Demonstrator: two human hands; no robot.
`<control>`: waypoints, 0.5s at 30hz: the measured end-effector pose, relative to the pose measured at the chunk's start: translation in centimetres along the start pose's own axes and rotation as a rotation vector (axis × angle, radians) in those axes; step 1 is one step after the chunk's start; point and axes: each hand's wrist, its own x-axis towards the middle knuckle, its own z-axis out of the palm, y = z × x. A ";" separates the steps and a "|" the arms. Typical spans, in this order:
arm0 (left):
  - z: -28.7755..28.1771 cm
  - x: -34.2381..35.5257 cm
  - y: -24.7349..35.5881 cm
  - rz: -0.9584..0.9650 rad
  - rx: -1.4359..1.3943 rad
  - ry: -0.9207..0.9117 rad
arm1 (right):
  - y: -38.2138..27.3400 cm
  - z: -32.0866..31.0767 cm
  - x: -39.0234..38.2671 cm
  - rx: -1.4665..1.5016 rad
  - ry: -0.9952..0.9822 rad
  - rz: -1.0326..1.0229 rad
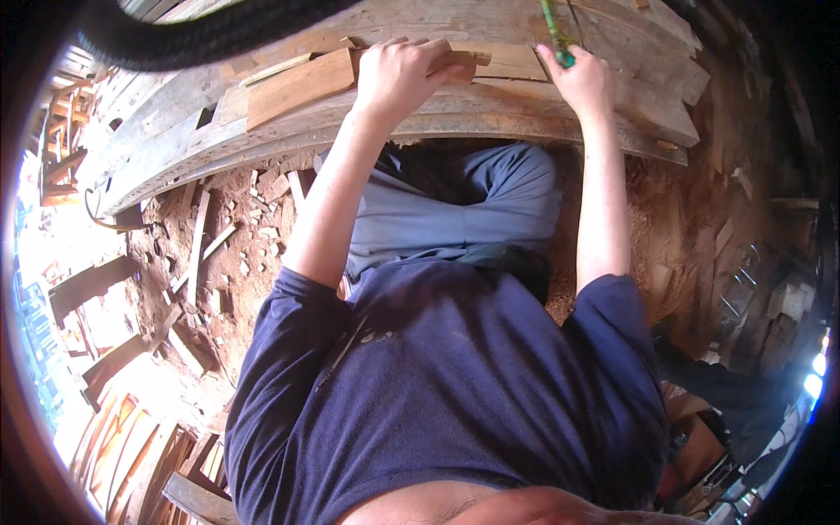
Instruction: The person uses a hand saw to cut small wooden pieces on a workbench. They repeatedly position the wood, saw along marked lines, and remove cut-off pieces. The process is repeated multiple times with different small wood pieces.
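My left hand [398, 77] rests at the near part of a plank workbench [516, 98]. Its fingers close round a short wooden piece [477, 59], whose end sticks out to the right. Just left of that hand lies a flat tan board [302, 87]. My right hand [584, 83], to the right along the bench, is closed on a slim green object [551, 24] that points away from me. The lower end of this object sits between thumb and fingers; its kind is not clear.
A thick black cable or hose [210, 37] crosses the upper left. Wood offcuts [199, 249] and sawdust litter the ground at left. Stacked timber strips [118, 455] stand at lower left. Scraps and dark items [700, 437] lie at right.
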 end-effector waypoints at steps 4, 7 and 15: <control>-1.3 -1.3 1.2 -0.034 -0.078 -0.028 | -0.1 2.4 1.1 -0.047 -0.086 -0.020; -2.1 -2.4 1.6 -0.070 -0.059 -0.128 | -0.3 4.1 0.8 0.015 -0.069 -0.009; -1.8 -3.8 1.6 -0.035 -0.056 -0.097 | 1.0 5.9 1.0 0.046 -0.115 0.023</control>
